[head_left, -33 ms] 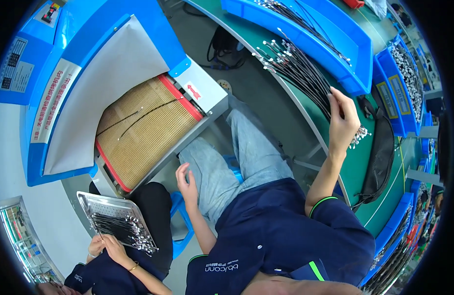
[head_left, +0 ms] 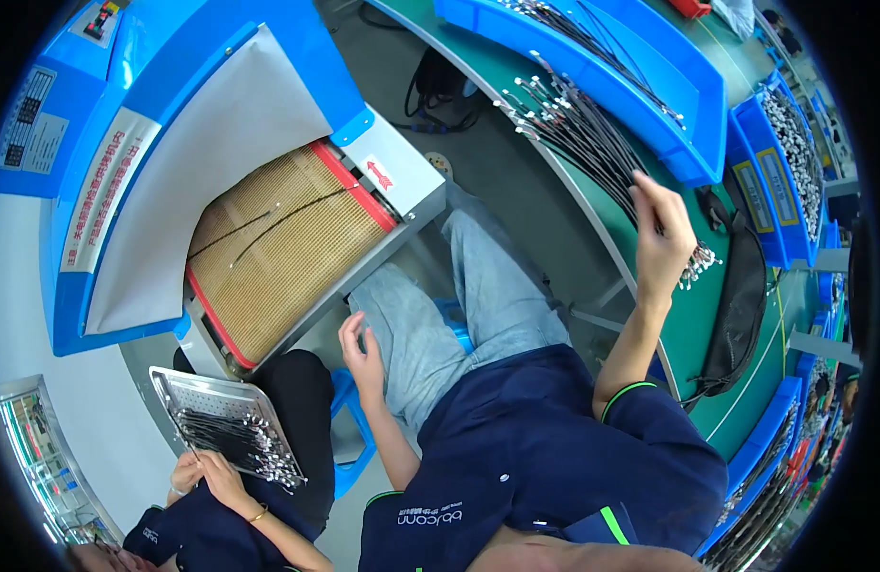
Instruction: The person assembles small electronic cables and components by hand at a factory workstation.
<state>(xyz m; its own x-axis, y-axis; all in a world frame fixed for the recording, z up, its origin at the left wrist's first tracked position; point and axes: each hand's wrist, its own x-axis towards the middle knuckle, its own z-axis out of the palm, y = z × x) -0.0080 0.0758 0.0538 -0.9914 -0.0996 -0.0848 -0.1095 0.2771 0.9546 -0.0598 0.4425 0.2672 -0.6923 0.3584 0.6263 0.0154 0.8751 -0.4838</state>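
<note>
My right hand (head_left: pixel 664 236) is at the right, over a bundle of thin black cables (head_left: pixel 592 129) with small white connectors at both ends. Its thumb and fingers are bent together on the cables near the middle of the bundle. How many strands they grip is hidden. The bundle lies on a green-topped table (head_left: pixel 721 412). My left hand (head_left: pixel 364 355) hangs in the air beside my left thigh, fingers loosely apart, holding nothing. To its upper left, two dark cables (head_left: pixel 292 217) lie on the brown mesh conveyor belt (head_left: pixel 297 281) of a blue machine.
Beyond the bundle stands a long blue bin (head_left: pixel 683 81) with more cables. A black pouch (head_left: pixel 735 310) lies right of my hand. Further blue bins (head_left: pixel 773 229) line the right. At lower left, another person's hands (head_left: pixel 211 477) hold a cable by a metal tray (head_left: pixel 206 393) of cables.
</note>
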